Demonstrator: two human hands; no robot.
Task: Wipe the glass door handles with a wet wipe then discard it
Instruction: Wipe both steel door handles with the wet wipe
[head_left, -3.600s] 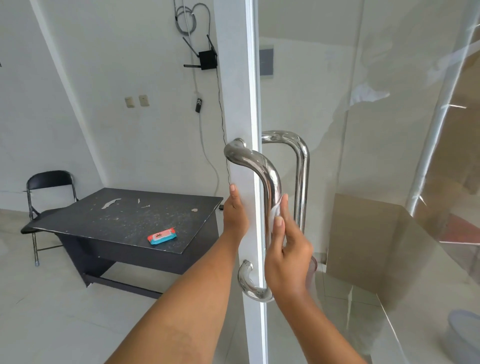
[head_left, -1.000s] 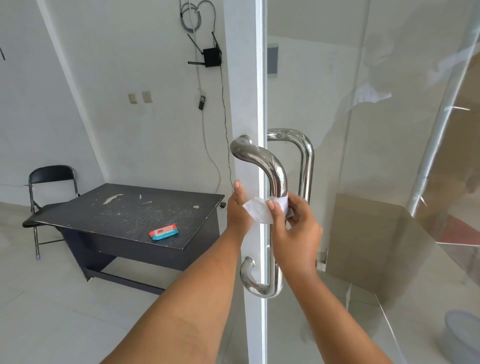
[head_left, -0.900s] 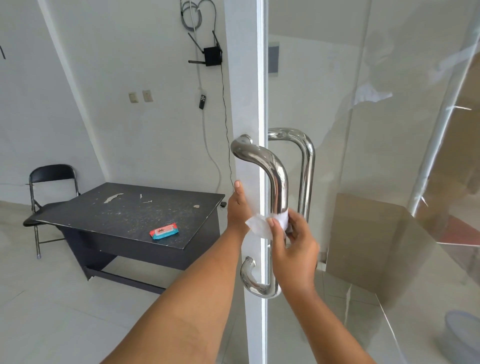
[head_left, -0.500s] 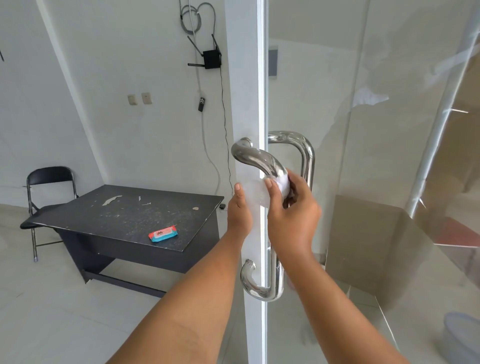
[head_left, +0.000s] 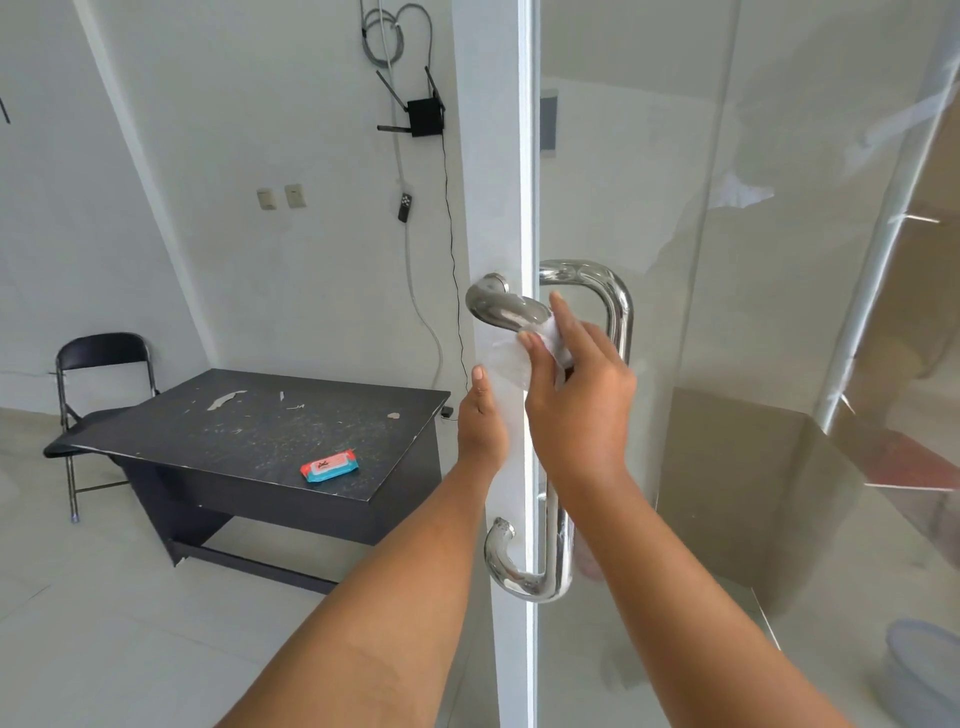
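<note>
A shiny steel pull handle (head_left: 498, 309) curves out from the near side of the glass door's edge (head_left: 529, 156). A matching handle (head_left: 615, 301) sits on the far side of the glass. My right hand (head_left: 579, 400) presses a white wet wipe (head_left: 511, 358) against the upper bend of the near handle, fingers wrapped around it. My left hand (head_left: 482, 415) lies flat against the door edge just below and left of the wipe, holding nothing.
A dark desk (head_left: 249, 431) stands to the left with a red and blue wet wipe pack (head_left: 329, 465) near its front. A black folding chair (head_left: 98, 374) stands behind it. A pale bin (head_left: 924, 670) shows through the glass at lower right.
My right hand has slid the wipe up the near handle from the middle of the bar to its top bend. My left hand has stayed on the door edge.
</note>
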